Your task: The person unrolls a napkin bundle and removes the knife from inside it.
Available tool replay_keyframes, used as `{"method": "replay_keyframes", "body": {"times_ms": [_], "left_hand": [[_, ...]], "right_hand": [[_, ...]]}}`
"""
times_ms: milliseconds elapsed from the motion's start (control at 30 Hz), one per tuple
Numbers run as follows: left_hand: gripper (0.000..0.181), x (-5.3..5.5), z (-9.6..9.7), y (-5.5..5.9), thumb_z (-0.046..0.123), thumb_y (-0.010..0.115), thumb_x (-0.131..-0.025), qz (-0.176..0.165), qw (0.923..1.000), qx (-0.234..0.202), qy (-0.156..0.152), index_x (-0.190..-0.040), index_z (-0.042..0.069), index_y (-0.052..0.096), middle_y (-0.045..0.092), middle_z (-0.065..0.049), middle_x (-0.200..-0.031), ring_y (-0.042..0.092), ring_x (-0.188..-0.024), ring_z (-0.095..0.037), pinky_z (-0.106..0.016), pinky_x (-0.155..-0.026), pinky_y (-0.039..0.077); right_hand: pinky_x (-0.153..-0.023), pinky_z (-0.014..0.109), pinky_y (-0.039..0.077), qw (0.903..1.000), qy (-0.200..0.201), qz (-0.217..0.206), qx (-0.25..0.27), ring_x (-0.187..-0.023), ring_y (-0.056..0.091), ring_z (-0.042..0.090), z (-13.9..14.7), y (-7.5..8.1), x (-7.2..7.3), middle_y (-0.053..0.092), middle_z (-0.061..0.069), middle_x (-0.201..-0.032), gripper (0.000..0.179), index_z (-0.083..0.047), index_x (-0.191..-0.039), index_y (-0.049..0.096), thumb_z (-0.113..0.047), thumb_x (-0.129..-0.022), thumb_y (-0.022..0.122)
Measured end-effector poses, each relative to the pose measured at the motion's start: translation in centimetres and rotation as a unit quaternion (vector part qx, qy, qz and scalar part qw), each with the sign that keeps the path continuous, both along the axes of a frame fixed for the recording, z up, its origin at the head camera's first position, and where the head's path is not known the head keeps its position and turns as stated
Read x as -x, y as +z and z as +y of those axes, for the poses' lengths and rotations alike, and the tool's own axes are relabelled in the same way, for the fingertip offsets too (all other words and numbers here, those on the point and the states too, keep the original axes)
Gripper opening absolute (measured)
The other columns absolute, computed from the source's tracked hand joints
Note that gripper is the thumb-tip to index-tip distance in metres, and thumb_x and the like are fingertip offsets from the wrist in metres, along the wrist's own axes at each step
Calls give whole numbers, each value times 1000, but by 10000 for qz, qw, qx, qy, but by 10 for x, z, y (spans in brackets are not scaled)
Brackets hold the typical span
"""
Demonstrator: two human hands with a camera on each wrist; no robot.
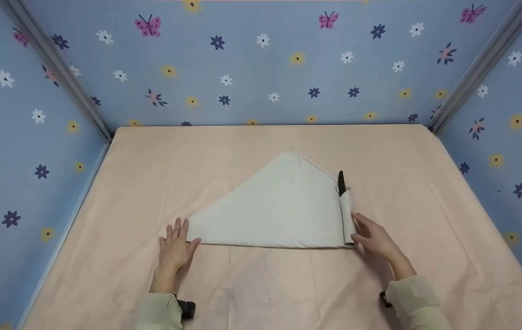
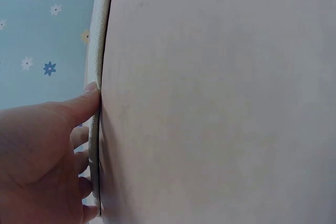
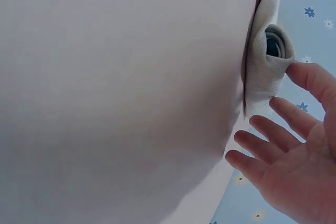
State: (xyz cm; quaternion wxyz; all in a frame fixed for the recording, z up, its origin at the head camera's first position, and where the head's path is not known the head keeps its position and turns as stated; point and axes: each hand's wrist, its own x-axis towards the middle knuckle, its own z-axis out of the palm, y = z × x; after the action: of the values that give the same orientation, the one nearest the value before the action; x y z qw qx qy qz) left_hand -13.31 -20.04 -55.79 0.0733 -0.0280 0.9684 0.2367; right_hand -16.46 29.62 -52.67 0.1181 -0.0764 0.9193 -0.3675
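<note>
A: How much of the black, narrow, tapered object (image 1: 341, 181) shows?
B: Only its tip in the head view; the rest is hidden inside the rolled end (image 1: 347, 217) of the pale grey-green fabric cloth (image 1: 265, 211). In the right wrist view, the dark shape (image 3: 273, 48) within the roll is too dim to name.
A: And the cloth's left end?
B: Partly covered by the bare left hand (image 1: 174, 250).
A: The pale green fabric sleeves (image 1: 160, 311)?
B: Cut off by the head view's bottom edge.
</note>
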Motion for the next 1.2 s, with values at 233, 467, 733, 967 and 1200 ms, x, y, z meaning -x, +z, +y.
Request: {"method": "replay_keyframes", "body": {"times_ms": [233,467,733,967,1200], "left_hand": [[68,0,0,0,34,46,-91,-6,10000,15,6,-139,-4,16,7,-26,-143,1,-128,-46,-62,-99,-1],[68,0,0,0,35,46,-91,66,10000,27,-13,-139,-4,17,8,-26,-143,2,-128,-46,-61,-99,0],[68,0,1,0,35,47,-91,21,10000,11,28,-139,-4,17,8,-26,-143,1,-128,-46,-62,-99,0],[67,-1,-1,0,34,46,-92,-34,10000,-29,-25,-139,-4,17,7,-26,-143,0,-129,-45,-61,-99,-1],[68,0,-1,-1,35,45,-91,-84,10000,-31,15,-139,-3,16,5,-25,-144,-1,-129,-45,-61,-99,-3]], "right_hand": [[-104,49,15,9996,-73,215,167,-128,19,39,-10,0,4,23,24,-140,59,2,-135,32,-10,-85,59],[-104,49,15,9990,-249,273,247,-129,15,39,-24,-3,8,17,25,-142,63,1,-136,31,-15,-83,62],[-103,50,17,9990,-336,186,244,-129,13,40,-31,-7,11,12,25,-143,66,2,-135,33,-17,-81,66],[-103,51,16,9992,-393,-69,-21,-129,11,41,-31,-9,13,9,23,-144,71,0,-136,31,-17,-78,69],[-103,51,14,9993,-339,-109,-83,-129,10,42,-29,-8,13,8,24,-144,73,0,-136,31,-15,-76,70]]}}
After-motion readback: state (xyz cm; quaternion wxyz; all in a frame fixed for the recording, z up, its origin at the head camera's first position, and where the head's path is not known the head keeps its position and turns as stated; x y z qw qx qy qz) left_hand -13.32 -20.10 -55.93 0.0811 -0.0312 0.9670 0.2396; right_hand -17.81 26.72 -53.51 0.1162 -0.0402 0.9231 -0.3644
